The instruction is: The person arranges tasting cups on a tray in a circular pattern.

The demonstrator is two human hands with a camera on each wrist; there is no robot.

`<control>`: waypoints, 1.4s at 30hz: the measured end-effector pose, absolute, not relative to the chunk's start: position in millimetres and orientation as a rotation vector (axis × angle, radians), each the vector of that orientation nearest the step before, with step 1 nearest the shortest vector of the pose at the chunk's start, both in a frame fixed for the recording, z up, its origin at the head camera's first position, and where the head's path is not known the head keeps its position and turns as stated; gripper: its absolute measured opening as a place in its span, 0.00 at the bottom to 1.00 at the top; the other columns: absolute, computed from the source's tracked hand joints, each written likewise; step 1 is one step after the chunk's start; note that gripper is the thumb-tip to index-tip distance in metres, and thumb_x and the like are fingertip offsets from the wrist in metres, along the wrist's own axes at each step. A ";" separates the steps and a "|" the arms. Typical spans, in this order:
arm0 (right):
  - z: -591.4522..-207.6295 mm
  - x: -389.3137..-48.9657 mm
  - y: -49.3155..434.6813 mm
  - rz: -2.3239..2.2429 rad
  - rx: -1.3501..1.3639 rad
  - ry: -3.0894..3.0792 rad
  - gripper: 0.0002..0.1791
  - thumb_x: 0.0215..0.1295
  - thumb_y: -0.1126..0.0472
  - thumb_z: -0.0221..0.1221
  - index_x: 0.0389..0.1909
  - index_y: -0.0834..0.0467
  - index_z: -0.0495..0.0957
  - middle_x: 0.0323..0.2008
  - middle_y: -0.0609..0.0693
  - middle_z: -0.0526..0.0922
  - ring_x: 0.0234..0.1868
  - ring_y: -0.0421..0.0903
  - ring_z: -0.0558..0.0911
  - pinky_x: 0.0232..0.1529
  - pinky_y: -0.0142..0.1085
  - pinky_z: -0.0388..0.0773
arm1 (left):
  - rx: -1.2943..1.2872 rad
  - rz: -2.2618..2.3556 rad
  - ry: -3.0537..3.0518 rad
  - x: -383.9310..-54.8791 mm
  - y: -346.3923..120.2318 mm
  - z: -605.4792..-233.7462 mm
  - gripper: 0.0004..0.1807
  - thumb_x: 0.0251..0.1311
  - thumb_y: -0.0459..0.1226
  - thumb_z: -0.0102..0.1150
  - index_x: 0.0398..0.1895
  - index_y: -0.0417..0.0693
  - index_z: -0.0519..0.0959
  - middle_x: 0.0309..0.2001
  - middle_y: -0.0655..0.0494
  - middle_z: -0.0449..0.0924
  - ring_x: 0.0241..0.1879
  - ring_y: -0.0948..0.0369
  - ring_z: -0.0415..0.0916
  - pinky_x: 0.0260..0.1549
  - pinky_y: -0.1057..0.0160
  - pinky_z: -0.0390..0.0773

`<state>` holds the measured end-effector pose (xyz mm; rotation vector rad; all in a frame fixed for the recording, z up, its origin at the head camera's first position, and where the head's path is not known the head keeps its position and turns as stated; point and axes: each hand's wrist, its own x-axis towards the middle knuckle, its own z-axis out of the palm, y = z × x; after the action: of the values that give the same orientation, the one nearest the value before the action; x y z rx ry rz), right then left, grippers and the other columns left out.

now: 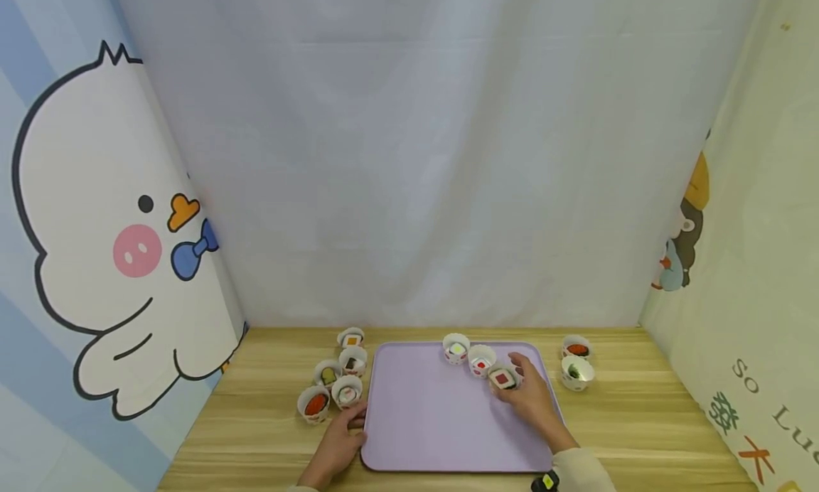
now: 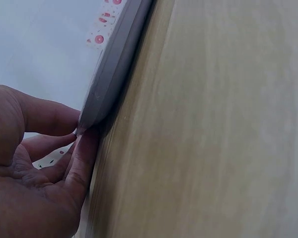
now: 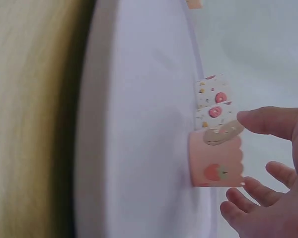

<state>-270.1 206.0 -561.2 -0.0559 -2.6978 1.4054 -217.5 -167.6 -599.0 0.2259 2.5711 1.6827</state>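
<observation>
At the left edge of the lavender tray (image 1: 441, 435), my left hand (image 1: 338, 441) pinches the rim. In the left wrist view, the thumb lies on one side of the rim and fingers on the other. My right hand (image 1: 532, 398) is around a pink paper cup (image 3: 216, 166) on the tray's right half, its thumb and fingers spread apart at the cup's rim. A square piece of sushi (image 1: 502, 378) with a red centre shows in that cup. Beside it, in a diagonal row, stand two white patterned cups: one middle cup (image 1: 481, 364) and one back cup (image 1: 456, 350).
Left of the tray several paper cups with food pieces cluster, among them a front cup (image 1: 314, 405) with red filling. Two more stand right of the tray, including a cup (image 1: 577, 375) with green filling. A pale curtain (image 1: 409, 193) hangs behind the wooden table (image 1: 633, 421).
</observation>
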 end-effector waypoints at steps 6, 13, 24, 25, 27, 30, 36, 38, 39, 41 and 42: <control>-540.4 -261.0 212.6 1.425 -0.003 -2.673 0.46 0.46 0.68 0.71 0.68 0.66 0.62 0.68 0.67 0.67 0.68 0.68 0.66 0.66 0.59 0.65 | 0.217 1.693 2.563 -217.7 -166.4 -600.3 0.30 0.51 0.22 0.57 0.63 0.25 0.69 0.54 0.33 0.76 0.51 0.45 0.77 0.44 0.68 0.77; -520.7 -254.8 221.2 1.518 0.084 -2.601 0.42 0.52 0.71 0.67 0.68 0.67 0.60 0.69 0.69 0.65 0.69 0.68 0.64 0.70 0.57 0.61 | 0.221 1.699 2.574 -216.2 -166.6 -596.2 0.30 0.52 0.22 0.57 0.62 0.24 0.68 0.54 0.32 0.76 0.50 0.44 0.78 0.43 0.68 0.78; -483.8 -242.0 240.0 1.515 0.105 -2.570 0.41 0.57 0.65 0.67 0.70 0.65 0.59 0.70 0.65 0.64 0.72 0.64 0.63 0.71 0.53 0.61 | 0.234 1.695 2.569 -215.2 -168.3 -599.4 0.30 0.52 0.22 0.57 0.62 0.23 0.68 0.54 0.31 0.76 0.51 0.44 0.77 0.43 0.69 0.77; -481.4 -241.2 242.3 1.502 0.107 -2.569 0.41 0.58 0.65 0.67 0.70 0.65 0.59 0.70 0.65 0.64 0.72 0.63 0.63 0.71 0.52 0.61 | 0.231 1.700 2.567 -215.3 -168.1 -599.3 0.30 0.51 0.22 0.57 0.62 0.23 0.68 0.54 0.31 0.76 0.51 0.44 0.77 0.43 0.69 0.77; -477.5 -240.7 247.0 1.490 0.112 -2.558 0.41 0.58 0.64 0.67 0.70 0.64 0.58 0.70 0.64 0.64 0.72 0.63 0.62 0.71 0.52 0.60 | 0.231 1.704 2.568 -215.8 -167.7 -598.7 0.30 0.51 0.22 0.57 0.62 0.23 0.68 0.54 0.32 0.76 0.51 0.44 0.77 0.44 0.68 0.77; -473.4 -240.7 254.1 1.472 0.113 -2.537 0.40 0.58 0.65 0.66 0.70 0.64 0.59 0.69 0.65 0.65 0.71 0.63 0.63 0.70 0.52 0.60 | 0.226 1.701 2.571 -216.8 -166.9 -597.7 0.30 0.51 0.22 0.57 0.62 0.24 0.68 0.55 0.32 0.76 0.51 0.44 0.77 0.44 0.67 0.77; -468.8 -238.6 267.5 1.387 0.067 -2.546 0.39 0.59 0.64 0.66 0.70 0.63 0.60 0.68 0.65 0.67 0.69 0.63 0.66 0.67 0.49 0.63 | 0.224 1.694 2.561 -217.0 -167.3 -597.6 0.30 0.51 0.22 0.56 0.62 0.24 0.68 0.54 0.31 0.76 0.51 0.44 0.77 0.43 0.69 0.77; -466.8 -237.5 272.0 1.372 0.047 -2.560 0.39 0.60 0.63 0.66 0.70 0.62 0.59 0.68 0.65 0.66 0.69 0.63 0.66 0.66 0.50 0.64 | 0.229 1.690 2.560 -217.1 -167.5 -598.0 0.30 0.51 0.22 0.56 0.62 0.23 0.68 0.54 0.31 0.76 0.51 0.43 0.77 0.42 0.70 0.77; -465.9 -237.2 274.2 1.366 0.040 -2.566 0.39 0.60 0.62 0.66 0.70 0.62 0.59 0.69 0.64 0.66 0.69 0.63 0.66 0.66 0.50 0.64 | 0.231 1.688 2.562 -217.2 -167.6 -598.2 0.30 0.51 0.22 0.56 0.62 0.23 0.68 0.54 0.31 0.76 0.51 0.43 0.77 0.42 0.70 0.77; -464.3 -237.0 278.6 1.351 0.024 -2.575 0.39 0.61 0.60 0.66 0.71 0.62 0.58 0.69 0.64 0.65 0.69 0.62 0.66 0.67 0.51 0.63 | 0.237 1.685 2.568 -217.5 -167.6 -598.6 0.30 0.51 0.22 0.56 0.62 0.23 0.68 0.54 0.31 0.76 0.51 0.43 0.77 0.42 0.70 0.77; -463.7 -237.0 280.5 1.348 0.020 -2.577 0.39 0.62 0.60 0.65 0.71 0.62 0.58 0.70 0.63 0.65 0.69 0.61 0.66 0.67 0.52 0.63 | 0.237 1.685 2.569 -217.5 -167.5 -598.7 0.30 0.51 0.22 0.56 0.62 0.23 0.68 0.54 0.31 0.76 0.51 0.43 0.77 0.42 0.70 0.77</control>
<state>-237.0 280.5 -463.7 0.0203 -2.5770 1.3481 -217.5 -167.5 -598.7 0.2365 2.5689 1.6849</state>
